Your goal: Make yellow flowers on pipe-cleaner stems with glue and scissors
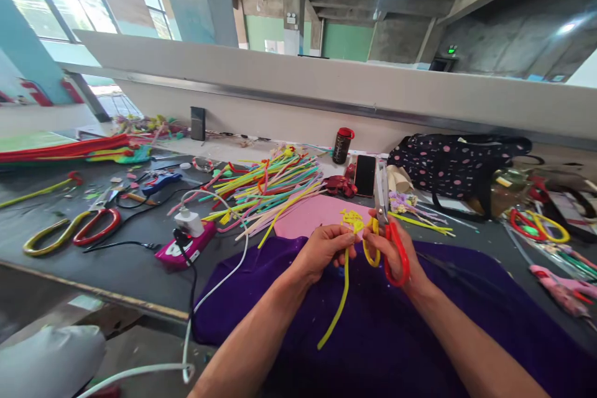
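Observation:
My left hand (323,250) pinches a yellow pipe cleaner (342,289) near its twisted top, and its long tail hangs down over the purple cloth (373,336). My right hand (394,252) is closed through the handles of red and yellow scissors (390,237), whose blades point up and away beside the yellow twist. Both hands meet above the cloth, just in front of a pink foam sheet (310,214).
A heap of coloured pipe cleaners (268,189) lies behind the pink sheet. Farther back stand a dark bottle (342,145), a phone (364,175) and a polka-dot bag (454,165). Another pair of scissors (74,231), a pink power strip (185,247) and cables lie left.

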Tool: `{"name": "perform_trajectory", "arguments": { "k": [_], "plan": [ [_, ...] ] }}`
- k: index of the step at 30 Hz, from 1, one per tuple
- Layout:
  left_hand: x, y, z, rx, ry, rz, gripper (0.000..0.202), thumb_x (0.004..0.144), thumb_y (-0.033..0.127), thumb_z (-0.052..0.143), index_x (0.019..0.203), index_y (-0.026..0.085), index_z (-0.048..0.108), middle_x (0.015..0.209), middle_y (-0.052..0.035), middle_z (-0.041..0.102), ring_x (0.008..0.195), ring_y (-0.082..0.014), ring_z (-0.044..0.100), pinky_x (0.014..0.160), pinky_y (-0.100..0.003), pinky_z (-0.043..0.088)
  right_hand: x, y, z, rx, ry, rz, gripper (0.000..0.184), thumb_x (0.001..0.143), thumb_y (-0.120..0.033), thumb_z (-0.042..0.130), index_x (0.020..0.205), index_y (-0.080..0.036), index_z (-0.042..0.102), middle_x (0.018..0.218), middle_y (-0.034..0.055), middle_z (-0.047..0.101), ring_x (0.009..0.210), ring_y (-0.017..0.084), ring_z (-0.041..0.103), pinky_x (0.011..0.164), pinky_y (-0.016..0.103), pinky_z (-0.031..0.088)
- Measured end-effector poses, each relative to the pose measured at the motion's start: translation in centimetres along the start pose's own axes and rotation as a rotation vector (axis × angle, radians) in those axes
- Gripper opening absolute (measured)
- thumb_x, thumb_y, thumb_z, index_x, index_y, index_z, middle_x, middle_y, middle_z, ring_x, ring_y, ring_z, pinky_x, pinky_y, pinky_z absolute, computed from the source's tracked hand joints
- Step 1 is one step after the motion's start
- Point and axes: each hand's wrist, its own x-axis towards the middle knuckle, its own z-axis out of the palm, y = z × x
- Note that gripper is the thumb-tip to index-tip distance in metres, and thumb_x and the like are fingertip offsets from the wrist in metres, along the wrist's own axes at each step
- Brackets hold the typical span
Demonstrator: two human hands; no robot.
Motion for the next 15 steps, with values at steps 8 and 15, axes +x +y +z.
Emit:
{"name": "perform_trajectory", "arguments": {
  "k": [8, 15],
  "plan": [
    [-0.3, -0.1, 0.3, 0.072, 0.019, 0.001, 0.032, 0.069, 0.044, 0.057, 0.076, 0.013, 0.06, 0.06, -0.0005, 0.059, 0.041, -0.0037, 0.043, 0.038, -0.016, 0.03, -0.1, 0.0, 0.0, -0.034, 0.042, -0.02, 0.051, 0.072, -0.027, 0.061, 0.118, -0.023, 0.04, 0.066, -0.0039, 0.051, 0.049, 0.01, 0.046, 0.046, 0.023, 0.039],
    [-0.3, -0.3, 0.6, 0.068, 0.029, -0.005, 0.032, 0.068, 0.045, 0.058, 0.07, 0.013, 0.059, 0.057, 0.0001, 0.06, 0.039, -0.0035, 0.041, 0.039, -0.017, 0.032, 0.1, 1.1, -0.9, -0.092, 0.068, -0.007, 0.051, 0.069, -0.031, 0.064, 0.115, -0.022, 0.045, 0.067, -0.0018, 0.052, 0.051, 0.013, 0.049, 0.048, 0.026, 0.041]
  ]
}}
